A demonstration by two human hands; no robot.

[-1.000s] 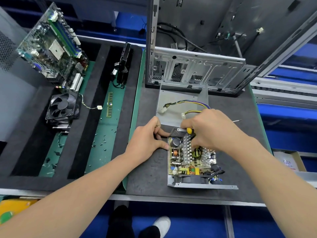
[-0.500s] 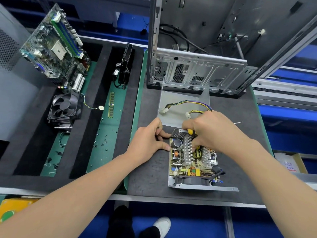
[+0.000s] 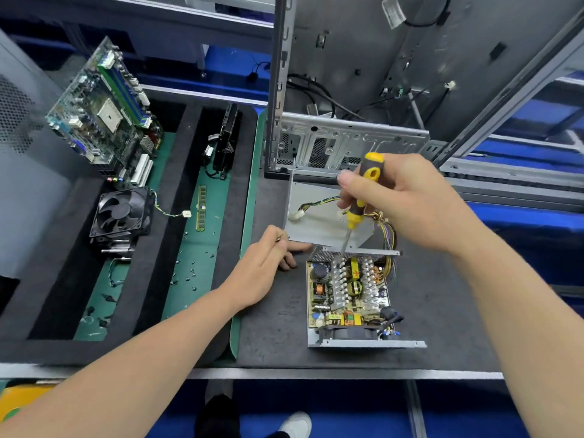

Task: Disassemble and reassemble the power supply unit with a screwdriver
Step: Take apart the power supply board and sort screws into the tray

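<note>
The open power supply unit (image 3: 350, 298) lies on the dark mat, its circuit board and heat sinks exposed. Its flat metal cover (image 3: 319, 222) lies just behind it, with the cable bundle (image 3: 384, 222) draped across. My right hand (image 3: 407, 200) grips a yellow and black screwdriver (image 3: 363, 191), held upright with its tip at the unit's far edge. My left hand (image 3: 262, 267) rests on the mat left of the unit and pinches a small screw (image 3: 279, 238) between thumb and forefinger.
An open computer case (image 3: 347, 147) stands behind the cover. To the left are a motherboard (image 3: 104, 115), a cooling fan (image 3: 121, 213), a RAM stick (image 3: 201, 207) and scattered screws (image 3: 189, 273) on green trays. The table's front edge (image 3: 316, 373) runs below.
My right hand has lifted away from the unit and raised the screwdriver upright. My left hand has drawn back to the left with a screw pinched in its fingers.
</note>
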